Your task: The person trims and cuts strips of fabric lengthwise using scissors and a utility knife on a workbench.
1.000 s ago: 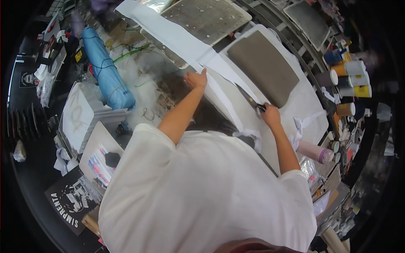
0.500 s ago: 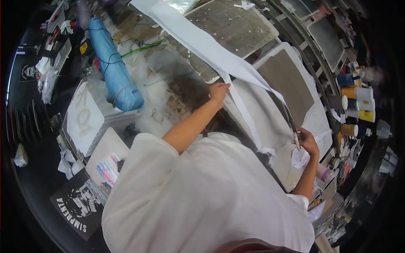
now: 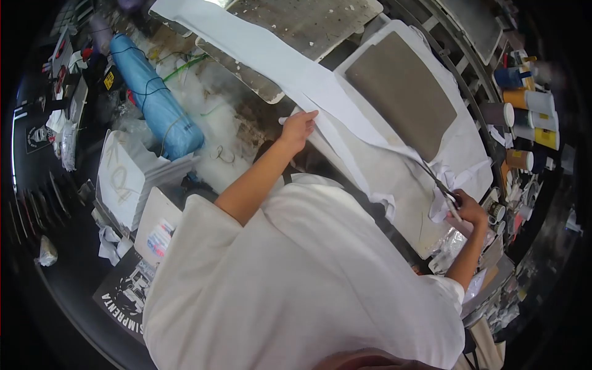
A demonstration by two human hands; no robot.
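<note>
A long white strip of material [image 3: 259,49] runs from the upper left across the boards and splits into two tails. Closed on the edge of its near tail is my left hand [image 3: 299,131], thumb and fingers pinched together. My right hand [image 3: 470,208] is wrapped round the handles of dark scissors [image 3: 439,184]. The scissors' blades point up and left at the end of the far tail. A grey-brown pad [image 3: 404,92] lies on a pale board beyond the strip.
A speckled grey board [image 3: 302,24] stands at the top. Cups and tubs [image 3: 529,102] line the right side. To the left are a blue wrapped roll [image 3: 154,95], a white box [image 3: 123,179] and a black printed sheet [image 3: 126,296]. A metal rail [image 3: 459,61] curves past the pad.
My right hand and the scissors have moved right and toward me over the last second. The two tails are spread apart differently, and the view has shifted.
</note>
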